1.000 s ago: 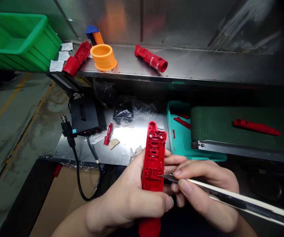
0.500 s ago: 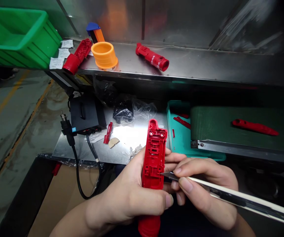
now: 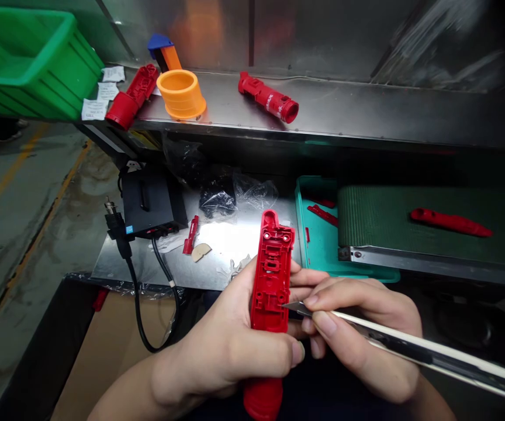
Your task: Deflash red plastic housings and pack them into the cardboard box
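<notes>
Your metal worktop (image 3: 141, 272) carries a black box (image 3: 154, 204), a small red part (image 3: 190, 235) and a beige piece (image 3: 200, 252); on your raised shelf (image 3: 375, 111) beyond, an orange ring (image 3: 184, 105) stands between two red housings (image 3: 266, 98).

Near the middle, the housing (image 3: 271, 286) is plain red; the knife (image 3: 428, 352) to its right, cream-white and black. A far red tube (image 3: 265, 97) carries white lettering — left of it, an orange-yellow ring (image 3: 182, 103) and a green bin (image 3: 66, 73). At right, the belt (image 3: 386, 234) is ribbed dark green, the tray (image 3: 319, 251) teal.
</notes>
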The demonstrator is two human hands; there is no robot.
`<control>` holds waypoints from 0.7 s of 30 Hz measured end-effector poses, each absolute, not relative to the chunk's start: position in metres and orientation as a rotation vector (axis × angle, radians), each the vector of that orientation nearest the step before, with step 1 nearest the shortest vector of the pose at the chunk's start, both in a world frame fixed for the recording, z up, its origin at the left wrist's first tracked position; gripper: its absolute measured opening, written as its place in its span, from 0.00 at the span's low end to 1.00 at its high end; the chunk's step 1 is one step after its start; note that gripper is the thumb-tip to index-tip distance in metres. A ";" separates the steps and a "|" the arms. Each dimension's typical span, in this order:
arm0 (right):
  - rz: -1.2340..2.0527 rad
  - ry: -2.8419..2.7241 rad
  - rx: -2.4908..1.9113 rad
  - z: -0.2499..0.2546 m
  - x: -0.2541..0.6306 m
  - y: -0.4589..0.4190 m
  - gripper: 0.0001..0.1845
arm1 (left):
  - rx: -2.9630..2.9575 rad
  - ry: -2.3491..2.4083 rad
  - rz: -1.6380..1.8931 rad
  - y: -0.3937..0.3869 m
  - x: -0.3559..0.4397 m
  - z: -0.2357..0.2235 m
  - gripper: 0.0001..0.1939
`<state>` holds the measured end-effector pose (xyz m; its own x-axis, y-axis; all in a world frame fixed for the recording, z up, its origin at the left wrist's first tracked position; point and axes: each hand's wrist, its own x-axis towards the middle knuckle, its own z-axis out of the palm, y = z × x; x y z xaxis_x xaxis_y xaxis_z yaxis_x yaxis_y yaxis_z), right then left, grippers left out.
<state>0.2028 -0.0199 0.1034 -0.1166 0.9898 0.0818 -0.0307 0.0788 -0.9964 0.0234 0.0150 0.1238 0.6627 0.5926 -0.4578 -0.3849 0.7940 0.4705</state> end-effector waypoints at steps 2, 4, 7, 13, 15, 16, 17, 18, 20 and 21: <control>1.239 -1.318 -1.085 0.102 0.203 -0.020 0.15 | 0.341 0.631 0.570 0.015 0.023 0.123 0.25; 1.239 -1.318 -1.072 0.101 0.202 -0.020 0.15 | 0.332 0.637 0.571 0.014 0.023 0.123 0.26; 1.226 -1.320 -1.052 0.101 0.201 -0.020 0.16 | 0.331 0.642 0.566 0.014 0.023 0.124 0.28; 1.161 -1.385 -1.096 0.103 0.202 -0.017 0.13 | 0.342 0.644 0.550 0.015 0.023 0.123 0.28; 1.134 -1.399 -1.092 0.103 0.202 -0.016 0.13 | 0.342 0.654 0.546 0.016 0.023 0.123 0.29; 1.130 -1.402 -1.090 0.103 0.201 -0.016 0.13 | 0.340 0.658 0.545 0.016 0.023 0.123 0.29; 1.132 -1.406 -1.084 0.103 0.201 -0.016 0.13 | 0.339 0.657 0.545 0.017 0.023 0.123 0.29; 1.140 -1.406 -1.077 0.102 0.201 -0.016 0.14 | 0.339 0.655 0.547 0.017 0.023 0.123 0.29; 1.156 -1.403 -1.062 0.101 0.200 -0.016 0.14 | 0.341 0.650 0.549 0.017 0.023 0.123 0.29; 1.158 -1.403 -1.053 0.101 0.200 -0.016 0.15 | 0.341 0.648 0.549 0.017 0.022 0.123 0.29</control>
<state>0.2000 -0.0158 0.1006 -0.1281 0.9787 0.1603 0.0284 0.1652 -0.9859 0.0224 0.0167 0.1228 0.6636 0.5786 -0.4741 -0.3726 0.8052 0.4613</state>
